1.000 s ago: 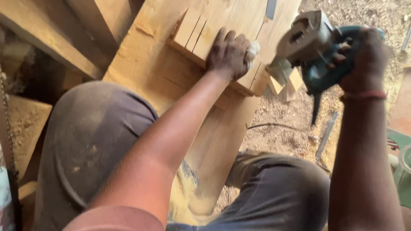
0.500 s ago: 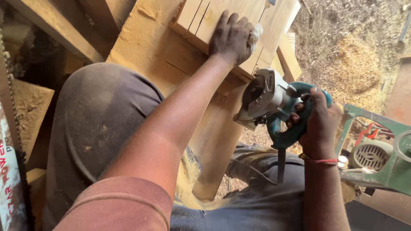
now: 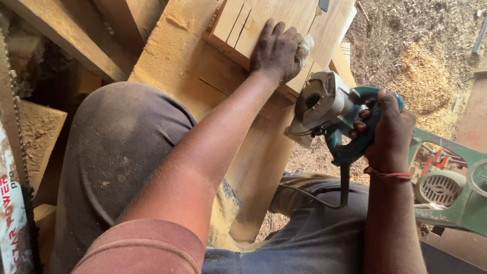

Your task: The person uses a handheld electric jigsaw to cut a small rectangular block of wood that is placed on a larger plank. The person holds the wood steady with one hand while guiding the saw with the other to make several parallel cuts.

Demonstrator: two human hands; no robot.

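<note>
My left hand (image 3: 276, 50) lies palm down on a stack of pale wooden boards (image 3: 243, 25), with a bit of white cloth under the fingers. The boards rest on a thick sawdust-covered plank (image 3: 193, 71) that runs down between my knees. My right hand (image 3: 388, 129) grips the teal handle of a small circular saw (image 3: 324, 104), held in the air just right of the plank's edge, its grey blade guard facing the boards. Its black cord (image 3: 345, 185) hangs down over my right thigh.
A green machine with a round vent (image 3: 451, 190) stands at the right by my forearm. Sawdust and shavings (image 3: 421, 76) cover the ground at the upper right. Rough timbers (image 3: 66, 35) lie at the upper left, and a chainsaw bar (image 3: 12, 203) runs along the left edge.
My right hand has brought the saw down and left, from up beside the boards to low beside the plank. My left hand stays pressed on the boards.
</note>
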